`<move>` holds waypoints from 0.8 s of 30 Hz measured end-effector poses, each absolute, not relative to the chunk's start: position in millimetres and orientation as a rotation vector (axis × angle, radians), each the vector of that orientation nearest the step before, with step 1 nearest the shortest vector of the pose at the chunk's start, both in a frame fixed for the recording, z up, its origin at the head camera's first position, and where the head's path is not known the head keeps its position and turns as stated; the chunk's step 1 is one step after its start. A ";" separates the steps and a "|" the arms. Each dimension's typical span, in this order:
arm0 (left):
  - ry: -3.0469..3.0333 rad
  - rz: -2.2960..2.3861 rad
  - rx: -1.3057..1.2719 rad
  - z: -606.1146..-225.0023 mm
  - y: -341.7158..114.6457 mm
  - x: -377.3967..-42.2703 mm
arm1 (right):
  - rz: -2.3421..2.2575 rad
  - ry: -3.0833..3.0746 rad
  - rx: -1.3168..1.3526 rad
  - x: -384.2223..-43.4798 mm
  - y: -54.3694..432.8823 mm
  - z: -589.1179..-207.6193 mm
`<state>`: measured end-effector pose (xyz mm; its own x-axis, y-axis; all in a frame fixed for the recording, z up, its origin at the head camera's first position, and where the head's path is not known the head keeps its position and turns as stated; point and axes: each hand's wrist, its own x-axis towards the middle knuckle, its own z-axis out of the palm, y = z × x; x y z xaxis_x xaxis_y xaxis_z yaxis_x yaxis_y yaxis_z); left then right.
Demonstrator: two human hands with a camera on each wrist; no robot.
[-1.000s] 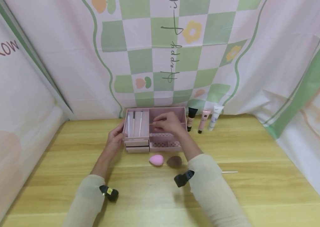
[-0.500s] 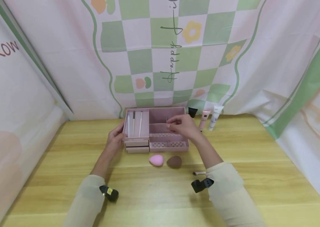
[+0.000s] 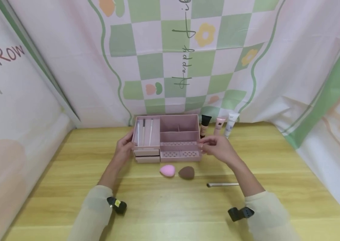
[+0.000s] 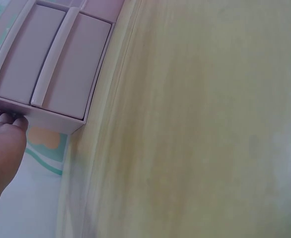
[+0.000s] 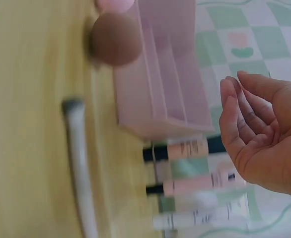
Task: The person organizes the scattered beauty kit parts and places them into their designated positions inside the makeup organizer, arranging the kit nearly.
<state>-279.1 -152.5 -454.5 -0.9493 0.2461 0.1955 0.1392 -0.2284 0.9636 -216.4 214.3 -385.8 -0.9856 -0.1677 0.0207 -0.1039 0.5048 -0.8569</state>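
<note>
A pink makeup organizer (image 3: pixel 179 159) stands at the back of the table. My left hand (image 3: pixel 123 147) holds its left side, thumb near the front corner; in the left wrist view, curled fingers lie against the wall beside two closed drawers (image 4: pixel 76 64). Three slim makeup brushes (image 3: pixel 144 132) lie in its top left tray. My right hand (image 3: pixel 219 149) is near the organizer's right front edge, fingers loosely bent, and the right wrist view shows nothing in it. Below it a makeup brush (image 3: pixel 222 184) lies on the table, its handle end hidden by my right forearm.
A pink makeup sponge (image 3: pixel 167 171) and a brown makeup sponge (image 3: pixel 186 172) lie before the organizer. Right of it stand a black-capped tube (image 3: pixel 205 124), a pink tube (image 3: pixel 219 124) and a white tube (image 3: pixel 232 123). A patterned curtain (image 3: pixel 176 60) hangs behind.
My right hand has moved from over the right compartments rightward and toward me, past the organizer's edge, uncovering the compartments and more of the brush on the table. My left hand stays.
</note>
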 end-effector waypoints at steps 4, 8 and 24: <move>1.909 2.366 0.481 -453.9 -152.2 -279.4 | -1.476 2.706 -0.271 -206.1 236.5 -389.6; 1.905 2.365 0.483 -452.7 -152.1 -279.2 | -1.410 2.752 -0.304 -195.1 258.6 -393.3; 1.888 2.372 0.503 -456.0 -152.3 -279.9 | -1.129 2.863 -0.450 -155.6 301.7 -413.6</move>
<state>-279.9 -152.3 -456.0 -0.9442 0.2539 0.2101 0.1477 -0.2437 0.9585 -155.6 301.7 -413.6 -0.9577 -0.2777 0.0758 -0.2547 0.6949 -0.6725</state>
